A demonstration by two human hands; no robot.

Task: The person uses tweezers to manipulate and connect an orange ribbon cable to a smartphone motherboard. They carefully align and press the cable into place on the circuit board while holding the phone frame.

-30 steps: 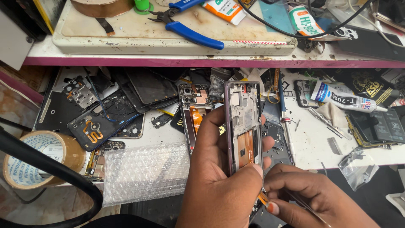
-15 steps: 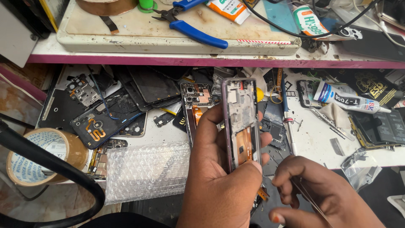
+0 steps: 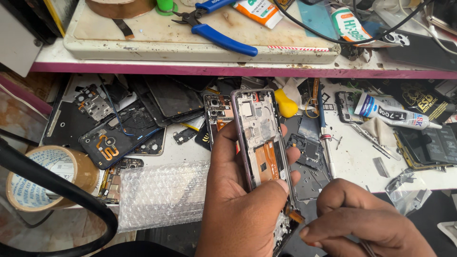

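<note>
The left hand [image 3: 238,200] grips the purple opened phone frame [image 3: 262,143] upright; the right hand [image 3: 362,223], below it, pinches thin metal tweezers [image 3: 367,247], best kept steady near the orange flex

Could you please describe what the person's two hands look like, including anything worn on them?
Both the left hand and the right hand are bare: no gloves, rings or watch visible, and no sleeves in view. The fingernails are short and unpainted.
</note>
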